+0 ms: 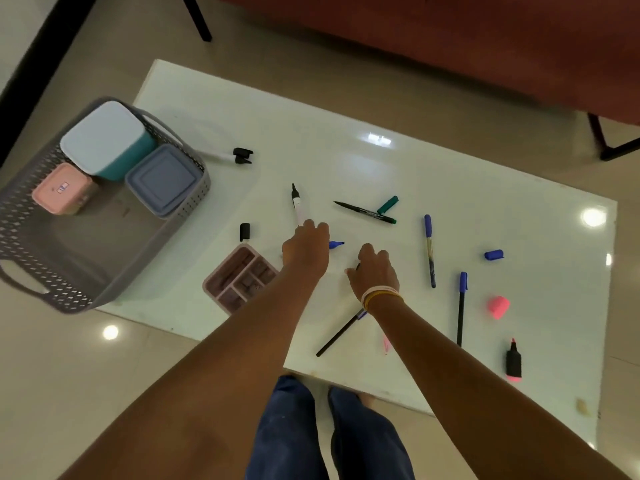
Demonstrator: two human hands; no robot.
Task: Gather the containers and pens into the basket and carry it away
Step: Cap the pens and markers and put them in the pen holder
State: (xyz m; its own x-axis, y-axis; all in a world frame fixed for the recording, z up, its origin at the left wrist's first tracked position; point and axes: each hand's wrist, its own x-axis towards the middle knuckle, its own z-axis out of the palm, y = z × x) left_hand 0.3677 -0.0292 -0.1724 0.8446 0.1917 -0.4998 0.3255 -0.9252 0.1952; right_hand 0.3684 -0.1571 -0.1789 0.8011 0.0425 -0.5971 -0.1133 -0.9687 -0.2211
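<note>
Glossy white bench (398,161) on beige tile floor (52,358), red sofa (450,39) beyond. Left hand (306,249), fingers pinching a marker (295,199) (tip pointing away, long axis near upright in view). Right hand (374,271), fingers curled, grip unclear. Basket (52,271) far left holds three containers.

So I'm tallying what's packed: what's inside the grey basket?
The basket holds three lidded containers: teal with pale lid, pink, and grey-blue. Their lids hide any contents.
</note>
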